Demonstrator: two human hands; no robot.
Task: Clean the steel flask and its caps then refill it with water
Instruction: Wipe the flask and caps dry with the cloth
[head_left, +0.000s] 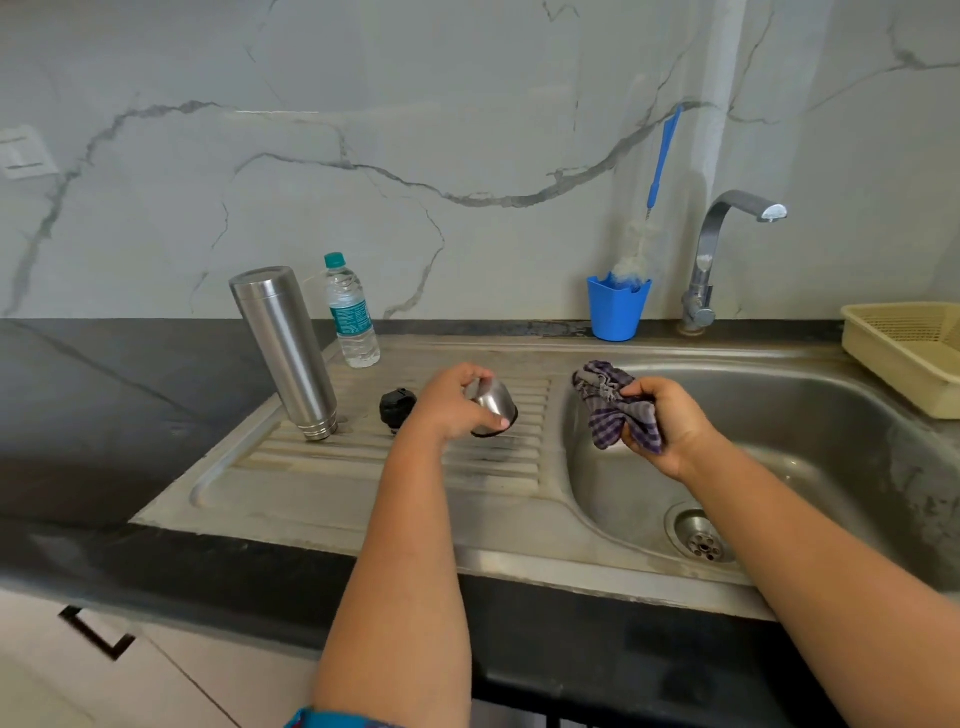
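Left hand (457, 400) reaches over the draining board, fingers curled around a steel cap (496, 405). Right hand (665, 421) clutches a bunched checked cloth (610, 402) above the sink (779, 415).

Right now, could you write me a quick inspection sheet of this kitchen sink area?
Surface: ribbed steel drainboard beside steel sink basin, set in a black counter.
Job's things: tall steel flask standing upside down; black inner cap on drainboard; plastic water bottle.
Clutter: blue cup holding a bottle brush; cream basket.
Grips: left hand holds steel outer cap; right hand grips purple checked cloth.
Cables: nothing seen.
Surroundings: marble wall, tap.
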